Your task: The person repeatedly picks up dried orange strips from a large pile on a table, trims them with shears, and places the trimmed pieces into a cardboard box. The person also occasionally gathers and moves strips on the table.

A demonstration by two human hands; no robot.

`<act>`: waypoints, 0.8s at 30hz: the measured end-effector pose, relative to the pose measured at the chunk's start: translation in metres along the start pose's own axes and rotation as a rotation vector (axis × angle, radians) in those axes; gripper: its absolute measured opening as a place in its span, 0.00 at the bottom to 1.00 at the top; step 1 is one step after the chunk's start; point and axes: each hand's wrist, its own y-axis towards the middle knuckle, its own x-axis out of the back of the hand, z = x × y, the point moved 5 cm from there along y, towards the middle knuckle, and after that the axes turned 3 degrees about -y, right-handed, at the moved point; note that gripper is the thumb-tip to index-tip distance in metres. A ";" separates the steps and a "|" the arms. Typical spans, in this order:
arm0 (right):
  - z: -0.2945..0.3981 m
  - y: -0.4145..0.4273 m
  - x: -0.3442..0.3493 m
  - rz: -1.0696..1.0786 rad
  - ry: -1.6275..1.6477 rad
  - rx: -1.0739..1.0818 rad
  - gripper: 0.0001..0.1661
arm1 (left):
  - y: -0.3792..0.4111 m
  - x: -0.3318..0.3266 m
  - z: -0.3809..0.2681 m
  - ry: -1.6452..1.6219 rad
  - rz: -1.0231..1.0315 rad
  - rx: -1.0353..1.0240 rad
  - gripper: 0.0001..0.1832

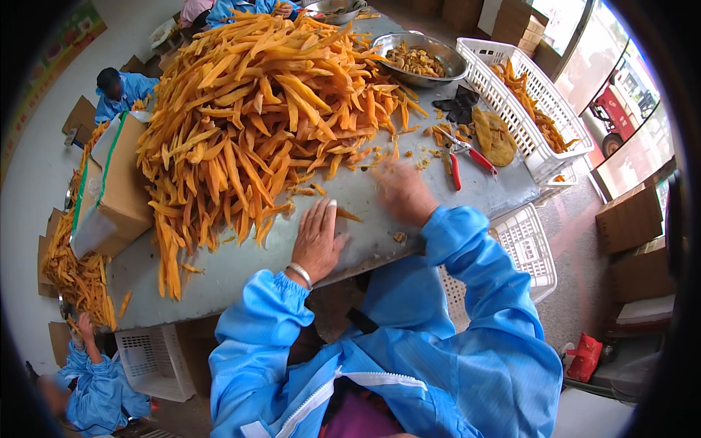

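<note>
A tall heap of orange dried strips, apparently sweet potato (263, 109), covers much of the metal table (263, 263). My left hand (317, 241), with a silver-coloured bracelet (299, 274) on the wrist, rests palm down near the front edge. A single orange strip (349, 214) lies just beside its fingertips. To the right, my right hand (406, 192) is motion-blurred over the tabletop by small orange scraps; whether it holds anything is unclear. Beyond it lie red-handled pruning shears (460, 147), apart from the hand, next to a flattened yellow-brown piece (493, 137).
A steel bowl (457, 68) of cut pieces stands beyond a black crumpled item (459, 103). White plastic crates (569, 128) flank the table's right side. On the left stands a cardboard box (123, 191). Co-workers in blue (107, 386) are working around the table.
</note>
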 end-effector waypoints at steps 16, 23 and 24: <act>-0.118 0.109 0.010 -0.062 0.235 -0.621 0.39 | 0.043 -0.016 -0.004 -0.093 -0.067 0.058 0.29; -0.130 0.148 -0.035 0.127 0.200 -0.951 0.52 | 0.042 -0.013 -0.002 -0.125 -0.113 0.048 0.25; -0.131 0.145 -0.033 0.052 0.226 -0.936 0.45 | 0.041 -0.013 -0.002 -0.128 -0.124 0.043 0.25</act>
